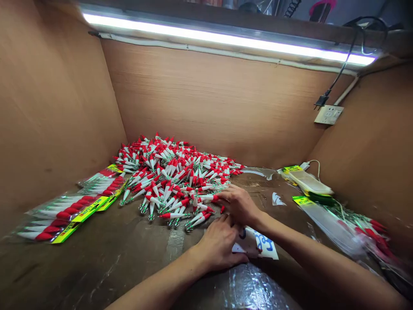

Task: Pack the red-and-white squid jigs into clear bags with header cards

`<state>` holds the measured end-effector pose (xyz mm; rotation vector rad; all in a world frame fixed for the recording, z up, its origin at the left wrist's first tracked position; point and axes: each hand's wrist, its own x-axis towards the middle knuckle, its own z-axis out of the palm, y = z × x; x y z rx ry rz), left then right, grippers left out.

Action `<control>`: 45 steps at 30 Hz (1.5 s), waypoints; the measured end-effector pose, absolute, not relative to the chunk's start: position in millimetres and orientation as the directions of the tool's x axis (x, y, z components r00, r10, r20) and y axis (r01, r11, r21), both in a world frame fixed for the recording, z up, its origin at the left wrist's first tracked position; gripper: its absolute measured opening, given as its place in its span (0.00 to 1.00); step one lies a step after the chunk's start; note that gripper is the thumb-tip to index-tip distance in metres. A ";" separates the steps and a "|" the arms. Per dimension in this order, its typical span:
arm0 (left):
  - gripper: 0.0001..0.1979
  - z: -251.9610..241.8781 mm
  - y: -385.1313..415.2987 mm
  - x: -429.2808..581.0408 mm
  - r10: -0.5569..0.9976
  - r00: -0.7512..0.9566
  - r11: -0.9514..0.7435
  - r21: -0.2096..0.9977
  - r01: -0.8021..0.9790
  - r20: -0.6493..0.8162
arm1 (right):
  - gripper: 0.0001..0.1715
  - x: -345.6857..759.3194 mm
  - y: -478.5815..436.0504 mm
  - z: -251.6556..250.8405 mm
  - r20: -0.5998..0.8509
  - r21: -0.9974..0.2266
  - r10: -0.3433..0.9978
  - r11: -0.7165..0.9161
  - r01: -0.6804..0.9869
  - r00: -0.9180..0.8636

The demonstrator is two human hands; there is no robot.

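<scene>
A big heap of red-and-white lures (171,172) with green hooked ends lies in the middle of the brown bench. My right hand (237,202) reaches into the near right edge of the heap, fingers curled on a lure there. My left hand (219,245) rests just below it, fingers bent down against the bench beside a white paper with blue writing (263,245). What the left fingers hold is hidden.
Packed lures in clear bags with yellow-green headers (74,206) lie at the left. More bags and empty sleeves (319,202) lie at the right. Brown board walls close three sides. A light strip (226,38) runs above, and a wall socket (328,114) is at the right.
</scene>
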<state>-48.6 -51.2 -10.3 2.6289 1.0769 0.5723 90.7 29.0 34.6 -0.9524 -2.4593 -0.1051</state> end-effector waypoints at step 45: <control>0.49 -21.6 -45.3 -41.6 0.791 0.512 -0.598 0.602 0.529 0.336 | 0.10 211.2 -53.1 0.0 0.156 -0.193 0.755 0.656 0.730 -0.637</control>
